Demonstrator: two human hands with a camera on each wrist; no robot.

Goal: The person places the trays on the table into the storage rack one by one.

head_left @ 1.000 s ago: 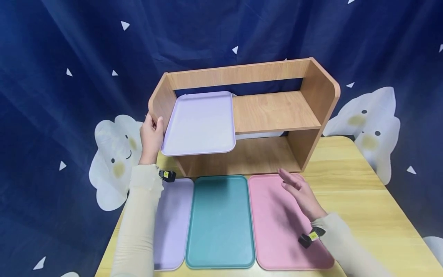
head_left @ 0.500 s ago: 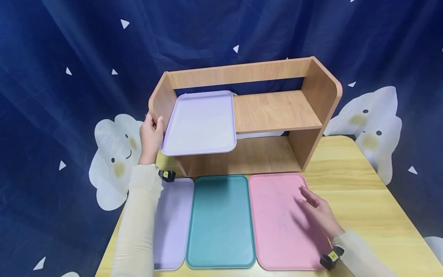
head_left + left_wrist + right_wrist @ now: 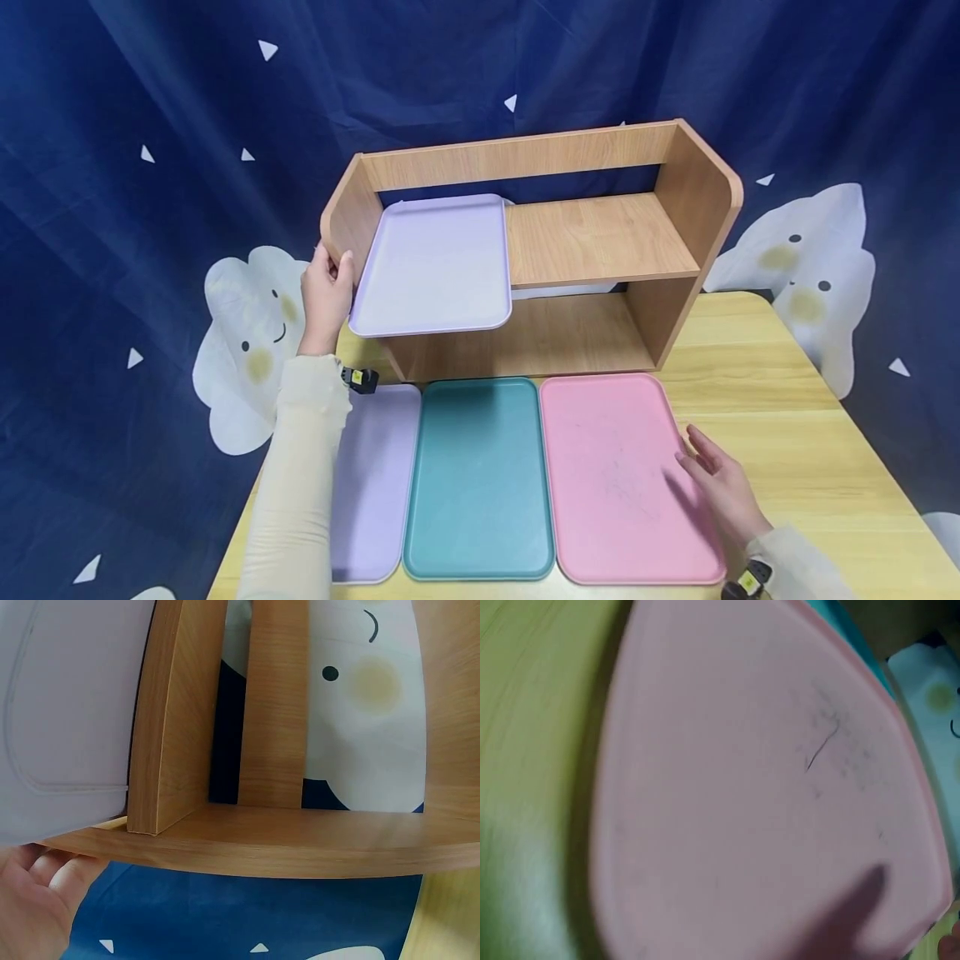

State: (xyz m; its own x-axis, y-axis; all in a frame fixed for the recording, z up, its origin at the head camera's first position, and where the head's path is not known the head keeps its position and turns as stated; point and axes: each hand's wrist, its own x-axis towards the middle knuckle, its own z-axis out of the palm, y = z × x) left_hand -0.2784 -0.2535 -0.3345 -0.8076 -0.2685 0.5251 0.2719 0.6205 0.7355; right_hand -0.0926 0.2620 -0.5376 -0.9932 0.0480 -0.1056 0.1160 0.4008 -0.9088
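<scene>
My left hand (image 3: 326,302) grips the front edge of the left side panel of a wooden desktop shelf (image 3: 600,242). In the left wrist view its fingers (image 3: 67,881) lie at the outer face of that panel. Beside the hand, a lilac tray (image 3: 435,267) lies on the upper board, its front end jutting past the board's edge. My right hand (image 3: 723,490) is at the right edge of a pink tray (image 3: 607,475), fingers loosely bent and holding nothing. Only a bit of this hand shows at the lower right of the right wrist view, and dark scuffs mark the pink tray.
A teal tray (image 3: 480,479) lies between the pink one and a second lilac tray (image 3: 378,483), all in a row before the shelf. My left forearm partly covers that lilac tray. Behind the yellow wooden table (image 3: 795,475) hangs a dark blue curtain (image 3: 450,67) with white clouds.
My right hand has moved right and toward me, from over the pink tray to its right edge. The left hand and the lilac tray on the shelf have stayed put.
</scene>
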